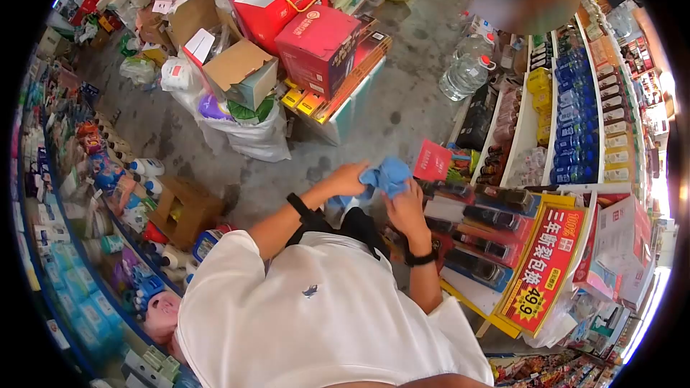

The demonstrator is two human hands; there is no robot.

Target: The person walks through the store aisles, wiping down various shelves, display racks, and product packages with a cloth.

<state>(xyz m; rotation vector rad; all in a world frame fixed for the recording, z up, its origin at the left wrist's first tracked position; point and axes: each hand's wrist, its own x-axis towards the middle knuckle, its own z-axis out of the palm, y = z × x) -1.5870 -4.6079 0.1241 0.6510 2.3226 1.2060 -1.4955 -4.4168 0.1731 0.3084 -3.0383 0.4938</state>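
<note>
A crumpled blue cloth is held between my two hands in front of my body. My left hand grips its left side, with part of the cloth hanging below. On the right side of the cloth, my right hand has its fingers closed on the edge. Both wrists wear black bands. Just right of my right hand is a display of boxed belts, with a red card standing at its back corner.
A red gift bag and a red box stand on stacked cartons ahead. Water bottles stand on the floor near the right shelves. An open cardboard box is at the left, beside crowded shelves. A yellow-red price sign fronts the display.
</note>
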